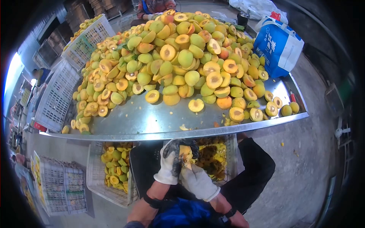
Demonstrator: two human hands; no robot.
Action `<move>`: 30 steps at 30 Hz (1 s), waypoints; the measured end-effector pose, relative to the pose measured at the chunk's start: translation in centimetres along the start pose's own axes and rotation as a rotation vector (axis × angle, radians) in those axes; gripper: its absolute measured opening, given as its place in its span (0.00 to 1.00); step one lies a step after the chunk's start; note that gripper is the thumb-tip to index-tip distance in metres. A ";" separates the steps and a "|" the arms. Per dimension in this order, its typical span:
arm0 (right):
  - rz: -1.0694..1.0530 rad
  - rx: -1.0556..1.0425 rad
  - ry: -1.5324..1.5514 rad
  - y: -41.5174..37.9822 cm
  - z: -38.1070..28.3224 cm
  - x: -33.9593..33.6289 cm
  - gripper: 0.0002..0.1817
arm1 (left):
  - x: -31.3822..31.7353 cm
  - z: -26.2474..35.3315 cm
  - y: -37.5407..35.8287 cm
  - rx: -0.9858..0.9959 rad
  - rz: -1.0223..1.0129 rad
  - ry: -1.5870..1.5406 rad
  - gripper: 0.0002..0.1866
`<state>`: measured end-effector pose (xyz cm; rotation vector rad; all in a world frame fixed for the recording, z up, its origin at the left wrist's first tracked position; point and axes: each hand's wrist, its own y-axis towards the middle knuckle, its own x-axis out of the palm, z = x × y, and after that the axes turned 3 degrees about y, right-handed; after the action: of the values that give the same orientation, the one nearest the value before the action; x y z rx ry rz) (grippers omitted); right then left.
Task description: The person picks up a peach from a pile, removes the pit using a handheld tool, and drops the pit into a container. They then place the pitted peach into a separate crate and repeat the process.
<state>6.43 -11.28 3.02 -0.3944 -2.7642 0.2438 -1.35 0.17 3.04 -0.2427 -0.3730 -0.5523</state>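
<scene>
My left hand (171, 160), in a white glove with dark, stained fingers, is closed around a peach half (185, 152) just below the table's front edge. Orange flesh shows between the fingers. Close against the fruit is my right hand (197, 183), in a pale glove, its fingers curled in. Whatever those fingers grip is hidden from this angle. Above both hands, a big heap of halved yellow-green peaches (167, 68) covers much of the metal table (152, 121), many with brown centres showing.
Under the table stand a crate of peach pieces (116, 165) and a container with yellow and brown scraps (211, 155). White crates (57, 95) line the left side. A blue bag (275, 49) and red-handled tool (292, 97) are on the right. Another person (157, 7) sits across the table.
</scene>
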 end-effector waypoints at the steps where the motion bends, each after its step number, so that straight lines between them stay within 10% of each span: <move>1: 0.057 -0.038 0.045 0.2 0.7 0.1 0.13 | 0.3 -0.2 0.0 0.146 -0.017 0.066 0.33; 13: -0.108 0.449 0.606 -1.1 -5.1 0.2 0.17 | 2.7 2.9 0.6 0.169 -0.153 0.184 0.26; 22: -0.079 0.352 0.285 -1.0 -5.8 -0.1 0.18 | 1.1 0.9 1.4 -0.007 -0.268 -0.011 0.31; 30: -0.277 0.498 0.823 -1.9 -4.8 -0.8 0.20 | 0.2 -1.3 2.5 -0.146 -0.410 -0.195 0.26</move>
<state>8.36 -12.68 7.65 0.0319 -1.8360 0.5395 0.51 1.72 1.66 -0.3653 -0.5786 -0.9649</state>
